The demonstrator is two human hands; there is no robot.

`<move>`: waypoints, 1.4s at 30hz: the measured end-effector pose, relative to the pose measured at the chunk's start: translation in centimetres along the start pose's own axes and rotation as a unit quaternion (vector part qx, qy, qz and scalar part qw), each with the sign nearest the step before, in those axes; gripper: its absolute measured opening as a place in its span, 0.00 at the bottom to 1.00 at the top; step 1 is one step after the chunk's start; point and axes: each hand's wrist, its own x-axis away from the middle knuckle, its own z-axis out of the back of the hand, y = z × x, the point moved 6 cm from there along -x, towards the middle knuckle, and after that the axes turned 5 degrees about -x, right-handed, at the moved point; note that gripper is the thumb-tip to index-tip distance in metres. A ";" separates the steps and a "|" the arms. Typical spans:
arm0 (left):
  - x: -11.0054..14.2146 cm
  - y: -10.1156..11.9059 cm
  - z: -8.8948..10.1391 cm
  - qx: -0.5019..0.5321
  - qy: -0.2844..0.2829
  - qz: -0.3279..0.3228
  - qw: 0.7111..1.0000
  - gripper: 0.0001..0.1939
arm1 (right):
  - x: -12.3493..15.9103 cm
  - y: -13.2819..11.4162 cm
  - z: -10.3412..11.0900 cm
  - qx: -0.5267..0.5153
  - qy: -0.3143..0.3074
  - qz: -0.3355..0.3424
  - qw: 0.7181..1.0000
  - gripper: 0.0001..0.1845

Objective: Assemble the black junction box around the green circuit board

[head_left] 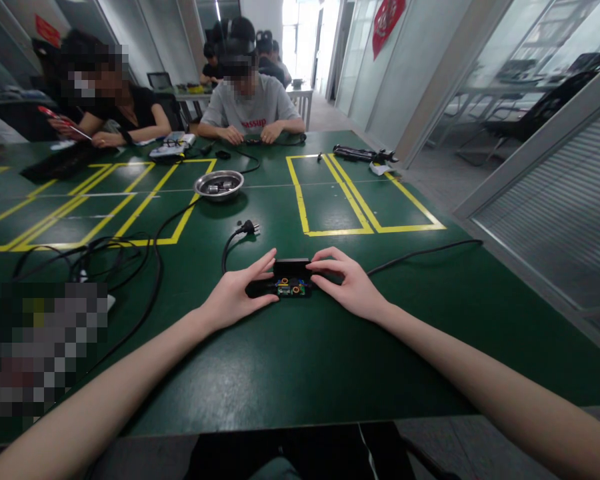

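Observation:
A small black power adapter [290, 279] lies on the green table [290, 360] with its case open, showing a circuit board with coloured parts. My left hand [237, 293] grips its left end, fingers curled round it. My right hand [345, 283] holds the right end, thumb and fingers pinched on the case. A black cable runs from the adapter's right side across the table, and another with a plug [247, 229] curls off behind it.
A metal bowl [219, 185] with small parts sits further back. Tangled black cables [105, 257] lie at the left. Yellow tape outlines [350, 200] mark the table. Two people sit at the far side, and a black tool [363, 155] lies at the far right.

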 end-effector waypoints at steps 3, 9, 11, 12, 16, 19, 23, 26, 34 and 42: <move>0.1 0.3 0.1 0.014 0.011 -0.016 1.000 0.45 | -0.1 0.6 -0.1 -0.052 0.016 -0.028 0.998 0.03; 0.0 0.8 0.3 0.045 0.028 -0.043 0.998 0.38 | -0.1 1.5 -0.2 -0.114 0.033 -0.082 0.990 0.11; -0.1 0.8 0.3 0.056 0.031 -0.040 0.997 0.38 | -0.2 1.0 -0.4 -0.107 0.012 -0.063 0.992 0.12; -0.1 0.8 0.4 0.057 0.031 -0.039 0.997 0.37 | -0.2 0.7 -0.5 -0.103 0.001 -0.052 0.993 0.12; -0.1 0.9 0.5 0.046 0.026 -0.038 0.998 0.35 | -0.1 0.4 -0.8 -0.114 -0.030 -0.045 0.992 0.09; -0.2 0.9 0.4 0.032 0.017 -0.036 0.999 0.31 | 0.0 0.4 -0.9 -0.132 -0.037 -0.046 0.990 0.07; -0.3 1.0 0.3 0.005 0.007 -0.057 0.998 0.21 | 0.0 0.2 -0.9 -0.131 -0.044 -0.027 0.990 0.04; -0.3 1.0 0.2 -0.009 0.006 -0.065 0.998 0.18 | 0.1 0.0 -0.9 -0.121 -0.061 -0.022 0.991 0.05; -0.5 0.9 0.2 -0.031 -0.020 -0.035 0.999 0.18 | 0.2 0.0 -1.1 -0.127 -0.104 -0.051 0.985 0.06; -0.5 1.0 0.1 -0.032 -0.031 -0.034 0.998 0.17 | 0.4 -0.7 -1.2 -0.047 -0.125 0.009 0.991 0.12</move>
